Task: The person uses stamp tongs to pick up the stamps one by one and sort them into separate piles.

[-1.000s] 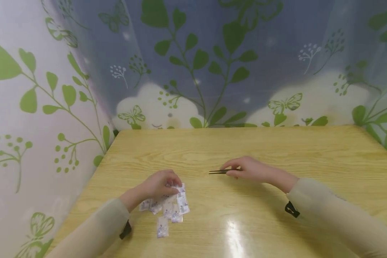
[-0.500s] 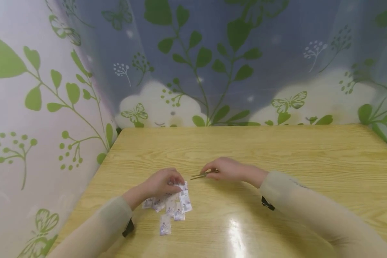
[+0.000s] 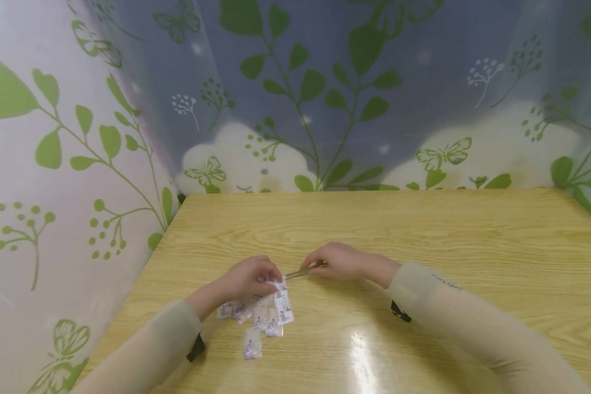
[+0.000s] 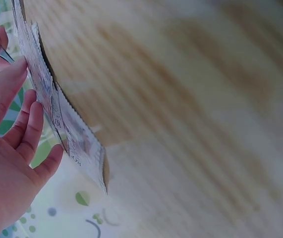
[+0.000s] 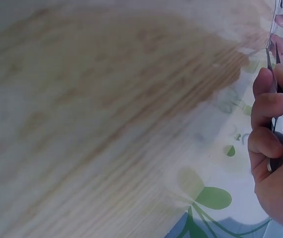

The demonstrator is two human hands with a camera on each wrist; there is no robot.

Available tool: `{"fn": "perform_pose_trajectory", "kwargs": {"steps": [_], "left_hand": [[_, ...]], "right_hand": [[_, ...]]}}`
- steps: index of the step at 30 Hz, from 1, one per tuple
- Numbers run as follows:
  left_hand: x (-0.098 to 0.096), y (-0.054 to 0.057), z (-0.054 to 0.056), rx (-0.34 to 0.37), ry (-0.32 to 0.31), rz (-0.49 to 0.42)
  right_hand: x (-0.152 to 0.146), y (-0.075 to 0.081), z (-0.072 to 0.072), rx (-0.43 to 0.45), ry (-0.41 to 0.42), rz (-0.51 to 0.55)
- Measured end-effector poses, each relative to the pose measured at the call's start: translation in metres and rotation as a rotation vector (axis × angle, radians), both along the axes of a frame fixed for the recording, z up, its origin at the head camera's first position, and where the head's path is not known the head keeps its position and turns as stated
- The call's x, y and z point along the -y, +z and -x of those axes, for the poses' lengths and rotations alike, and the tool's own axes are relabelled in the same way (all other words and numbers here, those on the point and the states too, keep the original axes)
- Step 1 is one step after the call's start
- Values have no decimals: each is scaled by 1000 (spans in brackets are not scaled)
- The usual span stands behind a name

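Observation:
My left hand (image 3: pixel 248 282) rests over a cluster of small printed packets (image 3: pixel 284 306); in the left wrist view its fingertips touch the upper face of the serrated-edged packets (image 4: pixel 84 134). A thumb and finger stand a little apart over the top corner, with packet showing between them. My right hand (image 3: pixel 342 261) grips dark metal tweezers (image 3: pixel 297 273), fingers curled round them in the right wrist view. The tweezers' slim tips reach the packet corner beside my left fingertips. One packet (image 3: pixel 252 343) lies at the near side of the cluster.
The wood-grain table (image 3: pixel 423 230) runs back to a curtain (image 3: pixel 423 82) printed with leaves and butterflies. A similar patterned curtain (image 3: pixel 10 164) stands along the left side. A bright light reflection lies on the table's near part.
My right hand has carried the tweezers leftward, from apart on the table's middle to the packet corner. My left hand stays over the packets, nearly unmoved.

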State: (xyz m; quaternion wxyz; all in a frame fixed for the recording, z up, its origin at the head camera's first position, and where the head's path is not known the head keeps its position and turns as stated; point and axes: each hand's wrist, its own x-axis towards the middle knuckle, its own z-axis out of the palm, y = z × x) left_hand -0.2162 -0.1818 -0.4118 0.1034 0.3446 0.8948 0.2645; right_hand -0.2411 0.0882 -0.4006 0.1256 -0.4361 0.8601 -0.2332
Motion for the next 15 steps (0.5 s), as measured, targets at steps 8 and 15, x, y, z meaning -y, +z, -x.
{"fn": "perform_pose_trajectory", "kwargs": {"steps": [8, 15], "left_hand": [[0, 3, -1, 5, 8, -1], [0, 0, 0, 8, 5, -4]], "right_hand": [[4, 4, -4, 8, 9, 1], [7, 2, -5, -34, -1, -7]]}}
